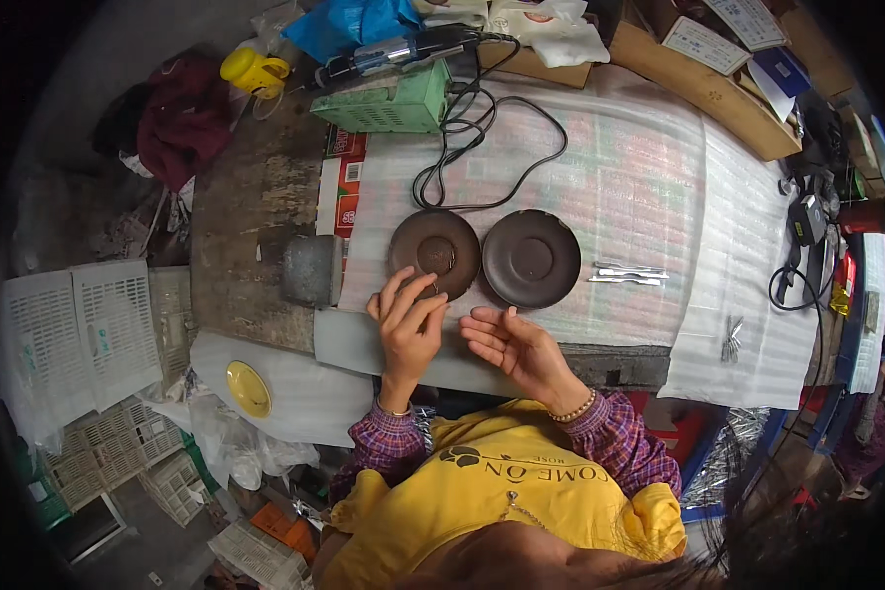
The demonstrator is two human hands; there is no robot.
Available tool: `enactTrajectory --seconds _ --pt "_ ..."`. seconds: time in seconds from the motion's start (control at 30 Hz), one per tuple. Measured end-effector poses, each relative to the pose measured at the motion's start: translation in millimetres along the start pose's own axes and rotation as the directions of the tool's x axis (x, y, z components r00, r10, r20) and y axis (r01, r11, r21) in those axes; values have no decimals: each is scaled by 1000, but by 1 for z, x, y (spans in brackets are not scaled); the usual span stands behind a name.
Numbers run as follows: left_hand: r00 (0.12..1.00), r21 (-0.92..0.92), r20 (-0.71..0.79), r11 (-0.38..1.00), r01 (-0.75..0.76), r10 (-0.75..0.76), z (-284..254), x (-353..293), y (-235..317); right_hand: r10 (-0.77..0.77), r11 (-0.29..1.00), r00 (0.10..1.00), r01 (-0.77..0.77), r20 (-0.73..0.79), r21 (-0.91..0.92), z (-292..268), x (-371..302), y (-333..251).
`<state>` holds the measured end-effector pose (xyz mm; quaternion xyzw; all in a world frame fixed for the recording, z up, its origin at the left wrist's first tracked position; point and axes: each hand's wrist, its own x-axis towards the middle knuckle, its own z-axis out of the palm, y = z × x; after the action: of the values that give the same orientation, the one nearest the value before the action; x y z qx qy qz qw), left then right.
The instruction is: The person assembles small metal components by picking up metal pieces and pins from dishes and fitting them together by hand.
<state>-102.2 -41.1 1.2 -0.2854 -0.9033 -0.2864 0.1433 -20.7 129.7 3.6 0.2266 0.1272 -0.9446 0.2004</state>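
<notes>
Two dark brown round saucers lie side by side in front of me. My left hand [408, 329] is over the near edge of the left saucer [413, 231], thumb and fingers drawn together in a pinch. Whatever is between those fingertips is too small to make out. A small thin shiny piece [452, 258] shows inside that saucer, right of its centre ring. Just below the right saucer [532, 260], my right hand [519, 352] is held palm up, fingers stretched out and holding nothing. Several thin silvery metal strips [627, 274] lie right of the saucers.
White foam sheeting [619, 177] covers much of the table. A green box [388, 101] with a handheld power tool [403, 54] and a looping black cable [551, 126] stands behind. A small metal cluster [733, 339] lies far right; a yellow plate [249, 388] sits lower left.
</notes>
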Motion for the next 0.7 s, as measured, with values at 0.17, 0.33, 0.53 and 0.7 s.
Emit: enactTrajectory --seconds 0.17,0.33,0.53,0.7 --pt "999 -114 -23 993 36 -39 -3 3 -1 -41 999 999 41 10 0 -1 3 2" --pt "999 -131 -21 991 28 -31 -4 2 2 -51 999 999 51 9 -3 3 3 3" --pt "999 -93 -38 996 5 -8 -2 0 2 -56 998 998 55 21 9 0 5 4" --pt "998 -61 -59 998 -19 16 -1 -1 2 -66 998 997 65 34 21 -3 5 4"
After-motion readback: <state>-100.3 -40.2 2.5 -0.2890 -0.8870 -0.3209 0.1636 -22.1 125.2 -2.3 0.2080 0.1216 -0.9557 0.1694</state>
